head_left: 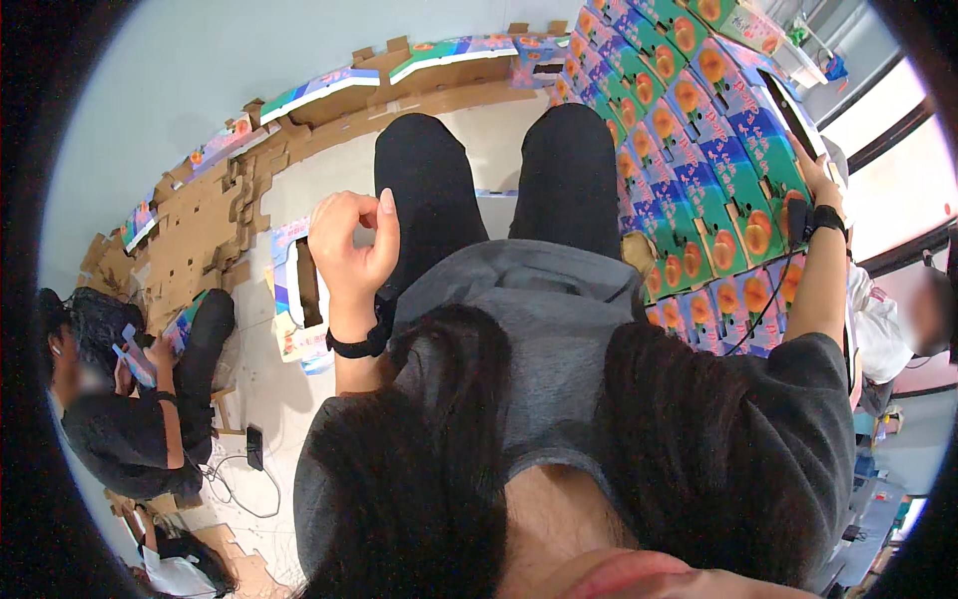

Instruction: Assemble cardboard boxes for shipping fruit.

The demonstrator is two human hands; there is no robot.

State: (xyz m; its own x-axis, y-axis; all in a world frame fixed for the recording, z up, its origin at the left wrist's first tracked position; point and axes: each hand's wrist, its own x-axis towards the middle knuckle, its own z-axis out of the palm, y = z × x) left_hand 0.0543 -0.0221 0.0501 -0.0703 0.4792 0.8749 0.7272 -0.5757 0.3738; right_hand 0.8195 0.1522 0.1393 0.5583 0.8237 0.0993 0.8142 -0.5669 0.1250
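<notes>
Green-and-blue boxes [689, 165] are lying against the right hand's [820, 182] fingers, upper right, grip unclear. Centre-left, the left hand [342, 258] is curling, thumb apart.

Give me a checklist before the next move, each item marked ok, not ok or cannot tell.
1. Left hand free: ok, loosely curled, nothing visible in it.
2. Right hand at the stack of green, blue and pink fruit-printed cardboard boxes: ok.
3. Firm right-hand grip: cannot tell, fingers partly hidden.
4. Thin black cable away from the boxes in view: not ok, it crosses before them.
5. Black-clad co-worker apart from both hands: ok, off to the left.
</notes>
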